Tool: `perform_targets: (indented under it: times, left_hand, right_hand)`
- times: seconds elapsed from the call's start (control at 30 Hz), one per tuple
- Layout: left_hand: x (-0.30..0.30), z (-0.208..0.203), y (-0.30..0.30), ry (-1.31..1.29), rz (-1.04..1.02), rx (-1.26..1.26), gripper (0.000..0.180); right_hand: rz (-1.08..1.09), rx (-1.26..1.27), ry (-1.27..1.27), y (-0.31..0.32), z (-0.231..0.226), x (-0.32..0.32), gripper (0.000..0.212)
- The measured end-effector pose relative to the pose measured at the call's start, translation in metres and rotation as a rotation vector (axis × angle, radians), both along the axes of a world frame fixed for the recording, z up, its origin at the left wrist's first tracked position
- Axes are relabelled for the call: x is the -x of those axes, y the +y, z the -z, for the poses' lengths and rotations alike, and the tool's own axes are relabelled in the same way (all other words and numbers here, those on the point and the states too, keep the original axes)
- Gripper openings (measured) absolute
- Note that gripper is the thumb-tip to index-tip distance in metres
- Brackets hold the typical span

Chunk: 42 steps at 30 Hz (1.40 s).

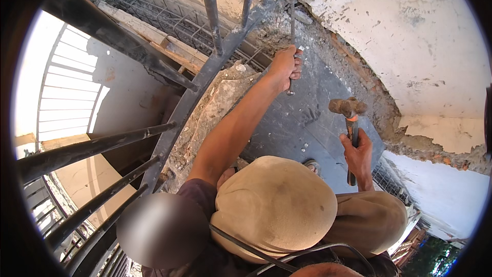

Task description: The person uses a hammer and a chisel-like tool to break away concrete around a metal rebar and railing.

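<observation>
My left hand (287,66) is closed around a long thin metal chisel (292,23). Its far end meets the broken concrete (302,18) at the foot of the wall, and its near end sticks out below my fist. On the right, my right hand (360,156) grips the handle of a hammer (348,106). The rusty hammer head is raised toward the wall side, apart from the chisel. Under both hands lies a dark grey sheet (302,113) with small bits of rubble on it. My bent knees (274,205) fill the lower middle.
Dark metal railing bars (209,10) cross the left side, joined to a slanting rail (192,95). Behind them runs a trench with a rebar cage (169,18) beside wooden planks (179,54). A chipped white wall (405,25) stands on the right. A cable (256,254) crosses near me.
</observation>
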<state>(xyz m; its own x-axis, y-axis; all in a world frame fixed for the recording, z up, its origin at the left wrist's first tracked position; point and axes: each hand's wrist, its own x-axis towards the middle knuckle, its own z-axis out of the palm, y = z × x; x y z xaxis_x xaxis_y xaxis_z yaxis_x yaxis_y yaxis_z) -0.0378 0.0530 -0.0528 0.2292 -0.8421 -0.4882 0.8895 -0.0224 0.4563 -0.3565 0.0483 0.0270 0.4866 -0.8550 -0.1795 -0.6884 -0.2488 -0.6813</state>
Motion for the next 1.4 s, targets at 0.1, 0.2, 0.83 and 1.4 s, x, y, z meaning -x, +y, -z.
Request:
perform_targets:
  times: [0.1,0.2,0.83,1.4]
  left_hand:
    - [0.002,-0.012,-0.011,0.187,-0.043,0.088,0.027]
    - [-0.002,-0.041,-0.032,0.441,-0.083,0.167,0.024]
    - [-0.007,-0.109,-0.102,0.71,-0.335,0.208,0.026]
    - [0.003,-0.098,-0.127,0.733,-0.345,0.314,0.027]
  right_hand:
    - [0.025,0.021,-0.041,0.005,-0.017,-0.012,0.023]
    - [0.079,0.112,-0.113,0.011,-0.053,-0.028,0.022]
    - [-0.046,0.266,-0.958,0.003,-0.131,-0.112,0.034]
    - [-0.03,0.386,-1.411,-0.004,-0.162,-0.112,0.04]
